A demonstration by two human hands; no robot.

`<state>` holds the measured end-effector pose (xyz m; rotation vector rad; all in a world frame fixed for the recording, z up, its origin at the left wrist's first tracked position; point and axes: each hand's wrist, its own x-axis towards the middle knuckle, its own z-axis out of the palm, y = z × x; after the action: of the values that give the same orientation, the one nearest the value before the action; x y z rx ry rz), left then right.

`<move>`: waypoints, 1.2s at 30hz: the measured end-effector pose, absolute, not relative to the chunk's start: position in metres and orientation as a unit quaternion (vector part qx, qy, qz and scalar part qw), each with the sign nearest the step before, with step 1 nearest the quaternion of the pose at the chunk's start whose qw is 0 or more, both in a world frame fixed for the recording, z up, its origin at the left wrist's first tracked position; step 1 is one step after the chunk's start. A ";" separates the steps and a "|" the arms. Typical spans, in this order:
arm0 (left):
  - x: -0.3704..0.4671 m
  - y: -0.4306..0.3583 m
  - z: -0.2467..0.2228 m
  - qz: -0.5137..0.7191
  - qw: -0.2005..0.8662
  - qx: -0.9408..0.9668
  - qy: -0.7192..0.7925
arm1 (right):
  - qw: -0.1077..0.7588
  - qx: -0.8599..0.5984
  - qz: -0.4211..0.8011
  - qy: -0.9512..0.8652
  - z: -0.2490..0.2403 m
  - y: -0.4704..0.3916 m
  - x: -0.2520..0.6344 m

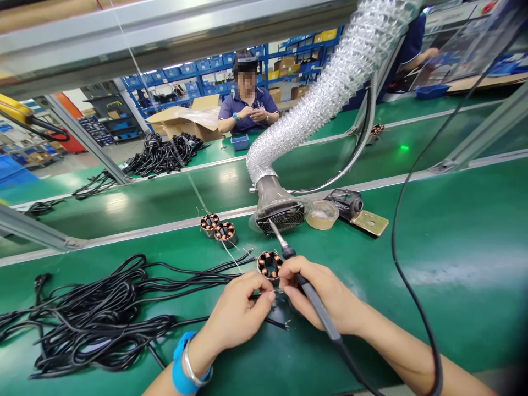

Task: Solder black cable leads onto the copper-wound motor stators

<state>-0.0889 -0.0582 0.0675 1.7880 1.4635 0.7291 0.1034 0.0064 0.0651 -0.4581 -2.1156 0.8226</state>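
Observation:
My right hand (319,294) is closed around a black soldering iron (315,302), its metal tip pointing up and left toward the fume extractor mouth (282,217). Thumb and fingers of my left hand (243,308) are pinched on a thin wire or cable end, close to my right fingertips. Just beyond both hands lies a round copper-wound stator (269,265). Two more stators, one (210,222) behind the other (225,234), stand to the left. Black cables (111,308) are heaped on the green bench at left, some ends reaching my left hand.
A round tub (322,214) and a black soldering iron holder (348,203) with a yellowish plate (371,223) stand right of the extractor. A silver duct (317,88) rises from it. The iron's cord loops at right. Across the bench sits a person (249,107) near another cable heap (165,154).

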 end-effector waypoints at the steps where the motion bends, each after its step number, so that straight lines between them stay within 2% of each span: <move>1: -0.090 -0.057 0.067 0.276 0.369 0.685 0.564 | 0.399 -0.176 0.323 -0.840 0.064 0.007 0.105; 12: -0.088 -0.051 0.055 0.299 0.488 0.616 0.541 | 0.393 -0.152 0.325 -0.847 0.054 0.009 0.108; 17: -0.085 -0.048 0.047 0.350 0.609 0.515 0.492 | 0.452 -0.168 0.295 -0.825 0.043 0.005 0.105; 20: -0.081 -0.046 0.045 0.377 0.636 0.462 0.490 | 0.491 -0.174 0.266 -0.811 0.036 0.001 0.102; 24: -0.076 -0.042 0.045 0.403 0.637 0.421 0.505 | 0.517 -0.168 0.212 -0.812 0.033 0.001 0.101; 32: -0.075 -0.025 0.045 0.411 0.569 0.440 0.560 | 0.557 -0.234 0.217 -0.767 0.032 -0.002 0.123; 36: -0.076 -0.022 0.039 0.416 0.571 0.422 0.567 | 0.523 -0.295 0.187 -0.777 0.031 0.001 0.122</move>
<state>-0.0759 -0.0218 0.0390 0.9911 1.3309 0.9762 0.1220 0.0015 0.0306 -0.7065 -1.8614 0.4487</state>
